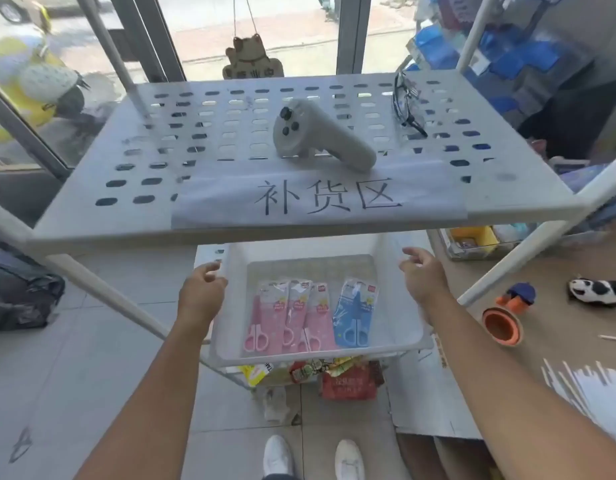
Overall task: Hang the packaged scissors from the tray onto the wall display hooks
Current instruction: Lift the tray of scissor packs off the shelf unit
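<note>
A white plastic tray sits on the lower level of a white rack. Inside lie three pink packaged scissors, overlapping side by side, and one blue packaged scissors to their right. My left hand hovers at the tray's left wall with fingers curled and apart, holding nothing. At the tray's right wall is my right hand, fingers spread, also holding nothing. No wall display hooks are in view.
The rack's perforated top shelf overhangs the tray and carries a grey controller, black glasses and a paper sign. Snack packs lie below the tray. An orange cup and a panda toy lie at right.
</note>
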The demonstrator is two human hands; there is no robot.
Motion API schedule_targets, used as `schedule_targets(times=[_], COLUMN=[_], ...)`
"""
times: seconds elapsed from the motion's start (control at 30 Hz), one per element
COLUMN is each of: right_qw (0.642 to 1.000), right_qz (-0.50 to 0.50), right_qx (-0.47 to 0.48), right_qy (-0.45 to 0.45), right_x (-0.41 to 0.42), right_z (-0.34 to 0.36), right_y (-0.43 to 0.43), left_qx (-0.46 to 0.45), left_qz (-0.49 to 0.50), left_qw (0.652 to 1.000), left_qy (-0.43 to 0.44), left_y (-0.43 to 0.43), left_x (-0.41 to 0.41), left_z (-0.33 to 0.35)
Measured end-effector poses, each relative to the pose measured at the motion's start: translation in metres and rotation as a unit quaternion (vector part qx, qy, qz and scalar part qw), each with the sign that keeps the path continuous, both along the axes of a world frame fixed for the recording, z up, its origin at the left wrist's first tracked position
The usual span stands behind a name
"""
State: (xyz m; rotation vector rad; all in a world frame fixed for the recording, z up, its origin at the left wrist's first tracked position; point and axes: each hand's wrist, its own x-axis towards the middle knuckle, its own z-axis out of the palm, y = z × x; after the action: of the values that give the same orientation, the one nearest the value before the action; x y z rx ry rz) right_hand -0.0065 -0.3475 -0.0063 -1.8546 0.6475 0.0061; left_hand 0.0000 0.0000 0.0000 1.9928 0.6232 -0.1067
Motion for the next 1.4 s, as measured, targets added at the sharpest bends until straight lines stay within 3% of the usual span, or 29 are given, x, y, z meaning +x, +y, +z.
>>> schedule_targets(times=[0.23,0.63,0.93,1.13,1.4], right_qw=[0.992,0.981,0.978,0.975,0.966], right_qz=[-0.035,0.073,0.055,0.04,0.127], right_qx=[0.089,0.158,0.188,0.212,0.221], right_qy=[0.084,0.084,0.067,0.057,0.049], right_x=[0.013,-0.009,-0.049,-0.077,-0.106], right_z=[-0.01,0.017,0.018,0.01,0.013], right_y=[-0.008,-0.023,-0.014,-0.02,-0.038], left_qx=[-0.118,-0.115,-0.105,-0.092,-0.085], left_qz=[0.008,-0.071,-0.069,-0.058,0.019], left_qw=[0.991,0.991,0.991,0.993,0.994], left_qy=[0.06,0.024,-0.036,-0.033,-0.062], left_y=[0.018,0.028,0.044,0.039,0.018], left_x=[0.013,-0.002,-0.032,-0.07,-0.162], left_z=[-0.004,0.004,-0.004,0.001,0.017])
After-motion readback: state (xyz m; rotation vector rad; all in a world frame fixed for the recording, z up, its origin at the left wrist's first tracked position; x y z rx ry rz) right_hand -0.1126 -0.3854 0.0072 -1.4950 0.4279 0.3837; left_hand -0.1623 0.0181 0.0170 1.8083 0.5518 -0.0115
